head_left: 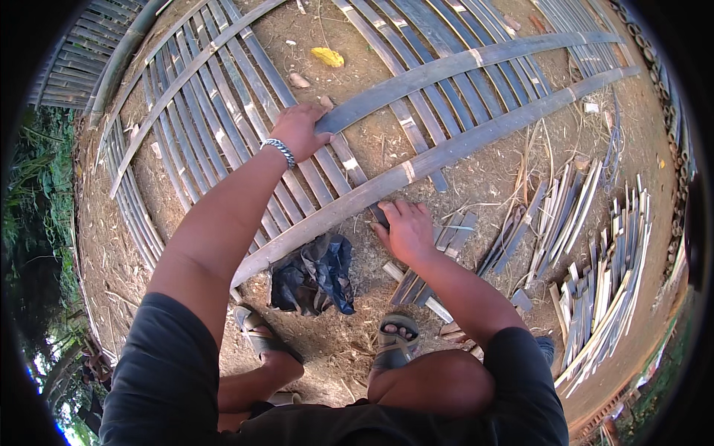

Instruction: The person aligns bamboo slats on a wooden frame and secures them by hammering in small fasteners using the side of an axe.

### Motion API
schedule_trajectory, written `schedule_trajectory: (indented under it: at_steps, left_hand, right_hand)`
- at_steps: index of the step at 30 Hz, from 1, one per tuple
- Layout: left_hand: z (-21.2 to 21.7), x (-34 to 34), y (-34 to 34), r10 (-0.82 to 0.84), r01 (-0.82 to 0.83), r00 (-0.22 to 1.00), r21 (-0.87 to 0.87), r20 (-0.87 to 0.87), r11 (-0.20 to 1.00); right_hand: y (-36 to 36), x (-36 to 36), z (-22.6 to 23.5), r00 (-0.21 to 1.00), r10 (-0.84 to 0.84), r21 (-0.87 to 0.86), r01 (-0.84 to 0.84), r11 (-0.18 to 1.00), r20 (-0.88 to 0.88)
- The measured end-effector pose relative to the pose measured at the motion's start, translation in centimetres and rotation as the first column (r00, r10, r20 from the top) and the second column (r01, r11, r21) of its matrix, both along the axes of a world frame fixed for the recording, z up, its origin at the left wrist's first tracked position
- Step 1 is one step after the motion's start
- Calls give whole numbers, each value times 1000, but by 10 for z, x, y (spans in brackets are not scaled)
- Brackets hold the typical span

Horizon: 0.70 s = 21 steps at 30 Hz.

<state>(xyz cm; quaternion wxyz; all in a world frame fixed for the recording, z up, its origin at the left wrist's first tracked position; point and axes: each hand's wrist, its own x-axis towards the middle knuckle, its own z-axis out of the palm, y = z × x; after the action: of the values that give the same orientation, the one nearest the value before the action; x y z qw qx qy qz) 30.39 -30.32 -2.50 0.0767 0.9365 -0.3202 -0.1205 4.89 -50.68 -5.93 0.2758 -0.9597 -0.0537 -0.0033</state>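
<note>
Bare brown earth [223, 327], strewn with pale shavings, spreads under the work, with green foliage [59, 193] along the left. The right hand [407, 230] is closed on the near end of 1 dark slat [348, 160], which passes under the lower rail [476, 141]. The left hand [301, 130], a chain bracelet [281, 152] at its wrist, lies palm down on the end of the upper strip [446, 70], thumb along the near edge; I cannot tell whether its fingers close underneath. These 2 long pieces cross rows of slats on the ground. Just below the rail sits 1 crumpled black plastic bag [327, 275], its contents hidden. Farther right lies a pile of split strips [610, 290]; beyond the left hand, 1 yellow leaf [327, 57].
</note>
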Motion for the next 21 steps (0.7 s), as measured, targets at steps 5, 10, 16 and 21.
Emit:
schedule_trajectory:
  at_steps: [5, 10, 16, 21]
  left_hand:
    - [4, -6, -1, 43, -44, 998, -6, -41, 999]
    - [7, -6, -5, 22, -23, 998, -11, -62, 1000]
    - [3, -30, 7, 90, -53, 985, -239, 145, 969]
    - [33, -111, -11, 91, -81, 996, -452, 1, 889]
  right_hand:
    - [3, 0, -4, 1000, -21, 12, 20, 1000, 6]
    - [1, -2, -3, 999, -25, 46, 25, 999, 20]
    - [-9, -40, 28, 994, -57, 167, 41, 985, 93]
    - [-22, -153, 26, 913, -354, 274, 401, 874, -203]
